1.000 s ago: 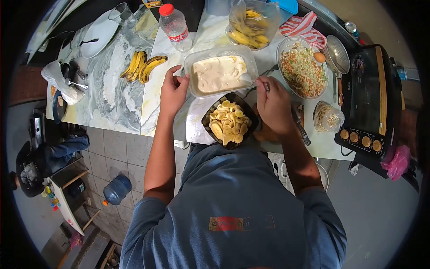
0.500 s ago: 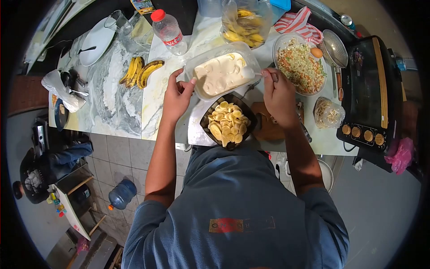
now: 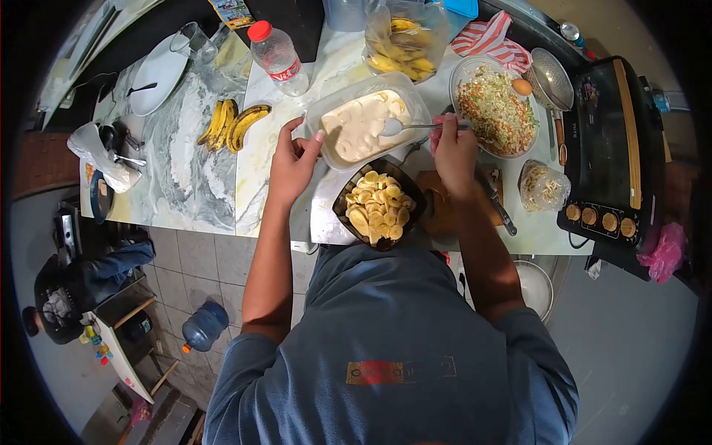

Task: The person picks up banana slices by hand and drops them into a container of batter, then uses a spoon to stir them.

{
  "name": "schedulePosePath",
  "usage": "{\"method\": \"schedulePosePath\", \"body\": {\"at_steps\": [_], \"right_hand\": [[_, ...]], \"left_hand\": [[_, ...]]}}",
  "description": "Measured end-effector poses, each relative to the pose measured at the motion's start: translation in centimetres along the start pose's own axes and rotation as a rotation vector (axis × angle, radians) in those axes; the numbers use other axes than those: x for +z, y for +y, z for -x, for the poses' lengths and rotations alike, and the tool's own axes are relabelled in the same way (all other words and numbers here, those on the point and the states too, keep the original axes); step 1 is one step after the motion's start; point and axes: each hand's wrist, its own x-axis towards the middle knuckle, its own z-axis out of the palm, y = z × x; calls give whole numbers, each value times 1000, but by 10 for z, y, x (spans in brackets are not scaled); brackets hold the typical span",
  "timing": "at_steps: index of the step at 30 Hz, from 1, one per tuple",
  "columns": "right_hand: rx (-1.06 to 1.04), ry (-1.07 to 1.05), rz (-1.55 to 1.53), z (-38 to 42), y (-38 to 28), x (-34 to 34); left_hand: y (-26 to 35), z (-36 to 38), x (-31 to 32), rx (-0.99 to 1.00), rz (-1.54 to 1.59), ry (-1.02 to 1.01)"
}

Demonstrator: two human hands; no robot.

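A clear rectangular container (image 3: 421, 104) holds a pale creamy mixture (image 3: 356, 130) with slices partly showing at its top. My right hand (image 3: 454, 144) is closed on the handle of a metal spoon (image 3: 406, 126), whose bowl rests at the mixture's surface. At the container's left edge is my left hand (image 3: 295, 159), its thumb and fingers apart near the wall; it holds nothing. Just below the container, a dark square bowl (image 3: 417, 194) is filled with banana slices (image 3: 380, 206). A wooden board (image 3: 437, 200) lies partly under my right forearm.
Loose bananas (image 3: 236, 124), a red-capped bottle (image 3: 278, 59) and a white plate (image 3: 159, 78) are to the left. Bagged bananas (image 3: 404, 44) stand behind. To the right are a vegetable bowl (image 3: 495, 107) with an egg, a knife (image 3: 498, 204), a small bag (image 3: 545, 185) and an oven (image 3: 601, 148).
My right hand has shifted slightly, and the spoon's bowl has moved left over the mixture, with its handle now pointing right. My left hand has stayed nearly in place.
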Motion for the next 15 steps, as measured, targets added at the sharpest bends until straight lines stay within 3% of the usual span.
{"method": "schedulePosePath", "body": {"at_steps": [1,5,11,13,15], "right_hand": [[106,-7,-107,1,-2,-1],[92,39,-256,1,-17,-10],[-255,45,-147,-9,-23,2],[-449,-20,78,-9,-24,4],[-534,-23,117,-10,-21,4]], "left_hand": [[0,0,-1,-5,-6,-2],[-2,0,-5,-12,18,-11],[0,-2,-5,-17,21,-19],[0,-1,-5,-27,31,-20],[-1,-1,-6,-23,44,-21]]}}
